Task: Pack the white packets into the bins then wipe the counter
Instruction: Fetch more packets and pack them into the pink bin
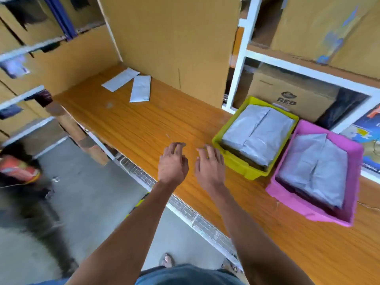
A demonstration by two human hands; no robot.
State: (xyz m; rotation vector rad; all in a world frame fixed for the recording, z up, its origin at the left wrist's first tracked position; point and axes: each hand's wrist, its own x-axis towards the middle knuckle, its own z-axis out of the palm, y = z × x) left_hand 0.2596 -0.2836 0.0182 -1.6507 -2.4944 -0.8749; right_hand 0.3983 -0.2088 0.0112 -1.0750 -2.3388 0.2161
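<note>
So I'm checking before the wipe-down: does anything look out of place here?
Yes. Two white packets lie loose and askew at the counter's far end, apart from the yellow bin and pink bin. Both hands hover empty.

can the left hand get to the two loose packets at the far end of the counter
Probably yes: the left hand is empty, and bare counter lies between it and the two packets, though they lie far off.

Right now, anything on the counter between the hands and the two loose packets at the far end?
Nothing visible. Bare wooden counter lies between the left hand, right hand and the two flat white packets. The yellow plastic bin sits off to the right.
</note>
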